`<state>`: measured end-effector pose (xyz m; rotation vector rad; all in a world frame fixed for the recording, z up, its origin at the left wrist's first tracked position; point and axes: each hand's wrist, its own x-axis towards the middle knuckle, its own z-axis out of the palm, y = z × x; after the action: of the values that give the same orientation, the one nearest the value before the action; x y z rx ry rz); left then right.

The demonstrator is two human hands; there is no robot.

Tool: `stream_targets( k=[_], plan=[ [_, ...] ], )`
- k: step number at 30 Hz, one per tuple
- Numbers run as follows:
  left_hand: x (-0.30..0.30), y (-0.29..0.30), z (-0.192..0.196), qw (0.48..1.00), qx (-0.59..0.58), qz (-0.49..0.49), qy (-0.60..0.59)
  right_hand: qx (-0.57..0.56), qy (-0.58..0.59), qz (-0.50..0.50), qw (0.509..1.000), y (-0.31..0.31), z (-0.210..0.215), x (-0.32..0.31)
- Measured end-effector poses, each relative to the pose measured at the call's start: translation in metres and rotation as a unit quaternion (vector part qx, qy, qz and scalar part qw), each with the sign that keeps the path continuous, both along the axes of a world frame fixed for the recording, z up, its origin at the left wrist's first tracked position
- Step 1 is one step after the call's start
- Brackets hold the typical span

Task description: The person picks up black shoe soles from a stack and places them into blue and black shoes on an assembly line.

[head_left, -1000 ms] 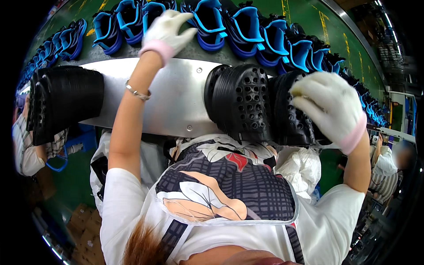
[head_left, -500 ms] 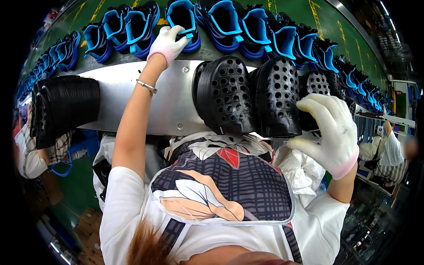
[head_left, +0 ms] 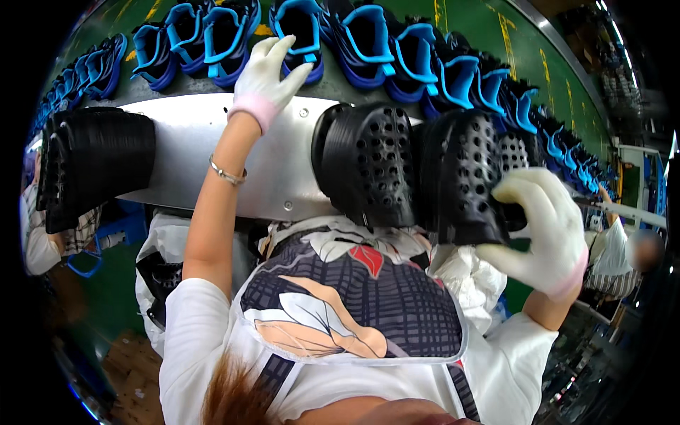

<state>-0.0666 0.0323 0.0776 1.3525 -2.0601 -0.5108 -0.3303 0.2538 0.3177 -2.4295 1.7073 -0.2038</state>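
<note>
My left hand [head_left: 273, 79], in a white glove with a pink cuff, reaches out to a black-and-blue sports shoe [head_left: 297, 15] in the far row. Its fingers are spread beside the bright blue heel, and nothing shows in them. At the right, my gloved right hand [head_left: 549, 230] curls its fingers and thumb around the end of a black perforated shoe insert [head_left: 460, 177], which leans on the metal surface. Part of that grip is hidden behind the fingers. Another stack of black perforated inserts [head_left: 372, 159] stands just left of it.
Nested black inserts [head_left: 99, 163] lie at the left end of the metal plate [head_left: 205, 156]. Blue-lined shoes [head_left: 418, 60] stand in a long curved row beyond it. White plastic bags [head_left: 471, 283] hang near my apron. People sit at both sides.
My left hand has drawn back slightly from the shoe's heel, fingers spreading. The insert at my right hand has shifted right and toward me, tilting, and that hand has moved slightly nearer me.
</note>
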Motion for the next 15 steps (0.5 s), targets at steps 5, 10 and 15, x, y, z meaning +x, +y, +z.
stream_targets(
  k=[5, 10, 15],
  plan=[
    [-0.002, 0.034, 0.062, 0.887, 0.183, -0.192, 0.378, -0.078, -0.011, 0.044, 0.996, -0.022, 0.023, 0.031],
    [-0.011, 0.064, 0.081, 0.585, 0.433, -0.396, 0.561, -0.075, -0.044, 0.182, 0.979, -0.065, 0.004, 0.062],
    [0.008, 0.068, 0.054, 0.558, 0.426, -0.32, 0.637, -0.001, -0.07, 0.142, 0.987, -0.101, -0.029, 0.084]
  ],
)
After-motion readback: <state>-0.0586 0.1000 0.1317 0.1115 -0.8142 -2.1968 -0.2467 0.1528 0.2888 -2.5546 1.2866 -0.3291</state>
